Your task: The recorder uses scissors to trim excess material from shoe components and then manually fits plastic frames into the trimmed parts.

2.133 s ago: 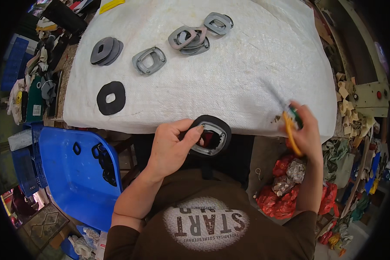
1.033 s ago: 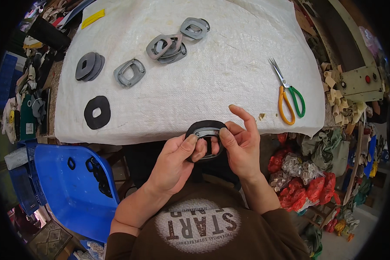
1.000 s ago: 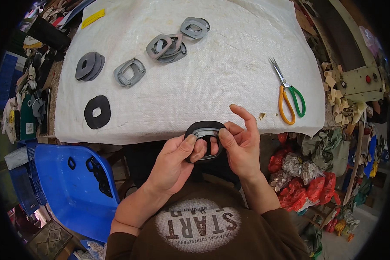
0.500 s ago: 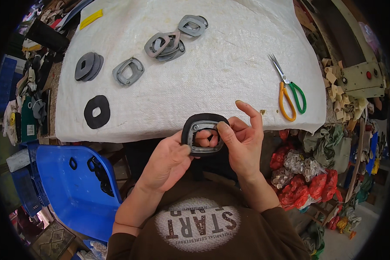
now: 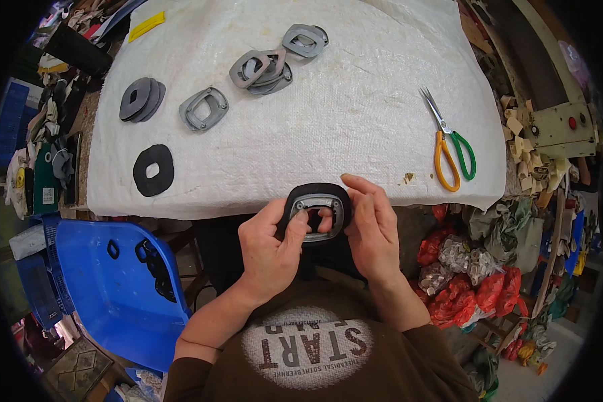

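The left hand (image 5: 271,248) pinches the black-rimmed frame (image 5: 323,199); the right hand (image 5: 372,231) meets its 3 o'clock edge, perhaps steadying it, grip unclear. Scissors (image 5: 443,126) lie at 2 o'clock, seemingly handy.

Your ring (image 5: 321,188) has a black rim around a grey inner frame. Your shirt (image 5: 398,362) is dark brown, with a speckled whitish oval print and darker lettering. The scissors (image 5: 443,126) have silver blades, one orange-yellow handle and one green. The cloth (image 5: 368,120) is white with a fine woven pattern; the basin (image 5: 104,295), blue; the flat pad (image 5: 141,171), black; the stacked pads (image 5: 132,100), grey.
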### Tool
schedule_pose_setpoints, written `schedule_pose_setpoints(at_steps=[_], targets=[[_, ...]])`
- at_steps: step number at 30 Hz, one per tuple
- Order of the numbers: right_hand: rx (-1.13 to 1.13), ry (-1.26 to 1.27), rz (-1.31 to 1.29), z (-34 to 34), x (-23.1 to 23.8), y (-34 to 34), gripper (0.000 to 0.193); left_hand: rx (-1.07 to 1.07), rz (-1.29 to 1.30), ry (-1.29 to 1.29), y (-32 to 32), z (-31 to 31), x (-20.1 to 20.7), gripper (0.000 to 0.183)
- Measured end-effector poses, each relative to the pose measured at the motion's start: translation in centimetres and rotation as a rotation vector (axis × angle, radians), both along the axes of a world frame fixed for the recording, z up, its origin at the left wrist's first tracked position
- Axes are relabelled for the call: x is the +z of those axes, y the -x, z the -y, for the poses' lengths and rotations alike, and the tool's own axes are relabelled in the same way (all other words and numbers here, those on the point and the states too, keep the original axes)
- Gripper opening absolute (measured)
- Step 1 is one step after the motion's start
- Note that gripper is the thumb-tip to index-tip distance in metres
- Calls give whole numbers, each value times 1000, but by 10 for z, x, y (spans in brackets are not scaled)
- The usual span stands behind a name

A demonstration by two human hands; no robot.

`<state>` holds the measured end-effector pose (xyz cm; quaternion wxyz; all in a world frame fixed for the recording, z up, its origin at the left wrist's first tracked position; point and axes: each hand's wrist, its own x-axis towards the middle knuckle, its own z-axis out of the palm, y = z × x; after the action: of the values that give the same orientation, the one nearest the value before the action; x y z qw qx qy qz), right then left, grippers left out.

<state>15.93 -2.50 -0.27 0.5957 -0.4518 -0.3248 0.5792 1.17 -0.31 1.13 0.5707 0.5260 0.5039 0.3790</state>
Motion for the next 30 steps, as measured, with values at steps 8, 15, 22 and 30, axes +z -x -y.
schedule_pose_setpoints(at_steps=[8, 15, 22, 30], targets=[[-80, -24, 465, 1, 11, 11, 44, -48, -96, -191, -4, 4, -6, 16], [-97, 114, 312, -5, 15, 6, 35, 16, -107, -407, -13, 9, -17, 11], [-76, 41, 144, -4, 3, 4, 31, -31, 19, -121, -15, 3, -7, 19], [-148, -6, 241, 5, -4, 7, 26, -7, 51, -72, -15, 8, -19, 18]])
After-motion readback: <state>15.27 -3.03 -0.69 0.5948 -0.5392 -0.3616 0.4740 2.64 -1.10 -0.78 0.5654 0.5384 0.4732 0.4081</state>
